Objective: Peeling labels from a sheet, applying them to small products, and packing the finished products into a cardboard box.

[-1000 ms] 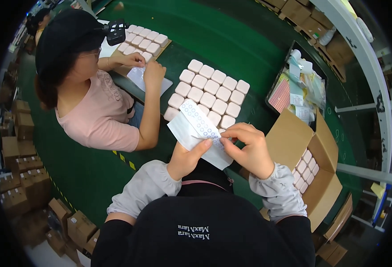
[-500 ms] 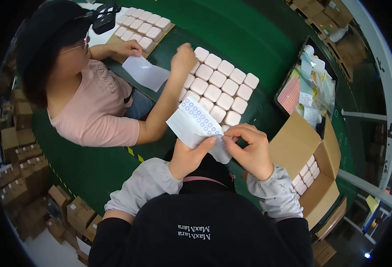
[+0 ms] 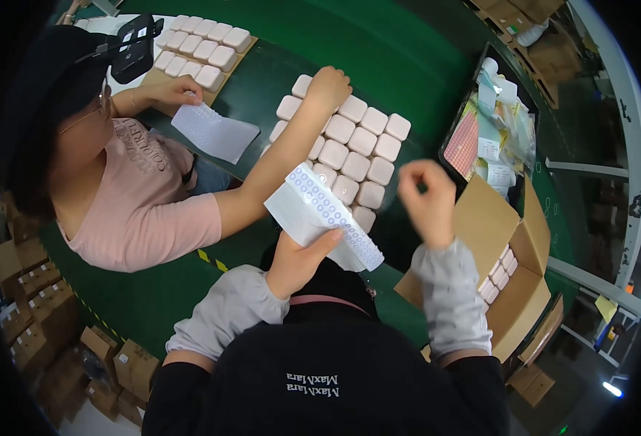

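Open cardboard box [image 3: 513, 240] at right holds rows of small pale cases [image 3: 496, 275]; black tray [image 3: 489, 131] beyond it is stuffed with papers. Left hand [image 3: 300, 256] grips a white sticker sheet [image 3: 323, 215] near centre, thumb across its lower edge. Right hand [image 3: 428, 200] is raised just right of the sheet, fingertips pinched, possibly on a sticker; too small to tell.
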{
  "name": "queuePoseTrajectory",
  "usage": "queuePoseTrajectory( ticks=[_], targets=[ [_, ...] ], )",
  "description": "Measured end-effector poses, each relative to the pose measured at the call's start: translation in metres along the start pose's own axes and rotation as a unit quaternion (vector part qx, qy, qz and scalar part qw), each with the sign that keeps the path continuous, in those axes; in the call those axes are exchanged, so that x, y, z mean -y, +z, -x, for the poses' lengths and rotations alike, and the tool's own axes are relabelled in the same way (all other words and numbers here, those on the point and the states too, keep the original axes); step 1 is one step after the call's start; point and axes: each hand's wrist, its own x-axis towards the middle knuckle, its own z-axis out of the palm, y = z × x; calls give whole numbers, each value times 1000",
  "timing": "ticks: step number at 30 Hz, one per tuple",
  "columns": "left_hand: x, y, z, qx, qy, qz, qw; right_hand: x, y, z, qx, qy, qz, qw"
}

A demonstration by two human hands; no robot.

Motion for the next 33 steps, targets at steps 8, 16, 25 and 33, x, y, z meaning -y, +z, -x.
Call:
queuePoseTrajectory(
  ticks=[8,16,25,33],
  targets=[
    [20,-22,-1,20,-53,-19,998,-162,22,-65,-78,-25,207,975],
    [19,-32,-6,14,-94,-56,994,-196,45,-75,-69,-74,313,944],
    [21,-32,-9,34,-105,-53,992,-202,47,-76,-52,-64,296,952],
    [22,-36,-7,26,-111,-51,992,-203,50,-77,-48,-73,290,953]
  ],
)
